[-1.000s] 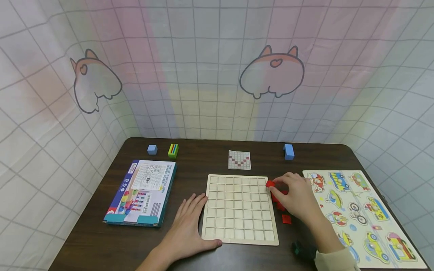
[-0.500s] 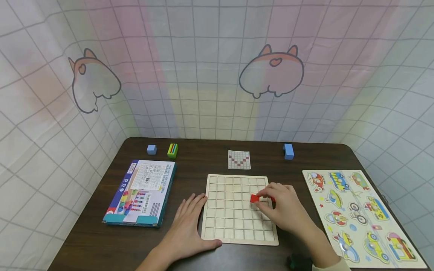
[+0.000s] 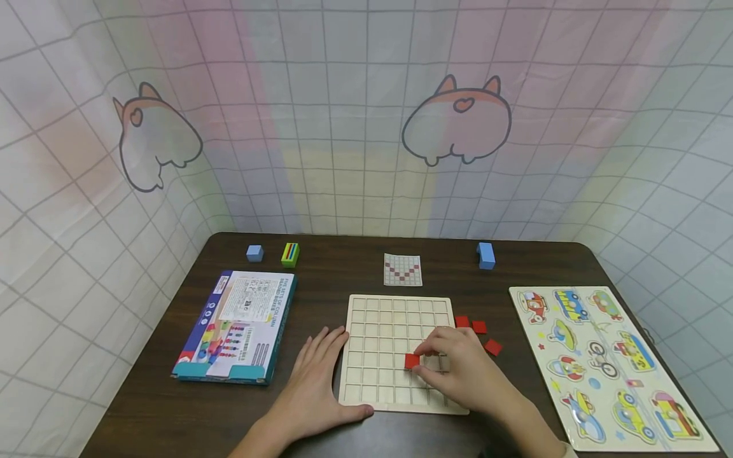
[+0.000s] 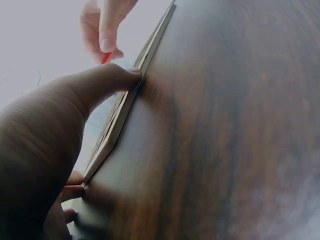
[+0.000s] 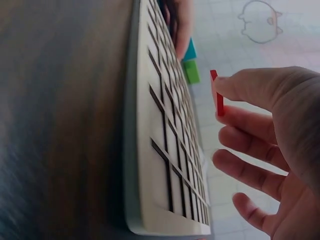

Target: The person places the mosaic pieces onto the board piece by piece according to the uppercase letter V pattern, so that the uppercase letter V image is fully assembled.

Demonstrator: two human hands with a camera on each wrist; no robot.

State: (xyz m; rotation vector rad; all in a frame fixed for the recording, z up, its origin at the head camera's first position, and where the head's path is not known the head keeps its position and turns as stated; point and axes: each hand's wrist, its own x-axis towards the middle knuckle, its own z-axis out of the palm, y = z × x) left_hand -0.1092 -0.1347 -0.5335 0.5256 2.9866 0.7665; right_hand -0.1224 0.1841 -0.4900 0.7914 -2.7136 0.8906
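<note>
A wooden grid board (image 3: 378,346) with square cells lies in the middle of the table. My right hand (image 3: 458,366) pinches a thin red square tile (image 3: 411,361) between thumb and fingers over the board's right half; the right wrist view shows this tile (image 5: 218,94) edge-on, off the board's surface. At the board's left and near edges rests my left hand (image 3: 312,388), fingers straight, its thumb (image 4: 117,75) on the near edge. Beyond the board lies a small printed grid card (image 3: 403,270) with a V pattern of dark squares. Several loose red tiles (image 3: 479,327) lie right of the board.
A boxed bead set (image 3: 235,327) lies at the left. Behind it stand a light blue block (image 3: 254,254) and a green striped block (image 3: 290,255). Another blue block (image 3: 486,256) stands at the back right, and a vehicle puzzle board (image 3: 613,369) covers the right side.
My right hand has picked a red tile from the pile and carried it left and nearer over the board, uncovering the loose tiles. My left hand has stayed put.
</note>
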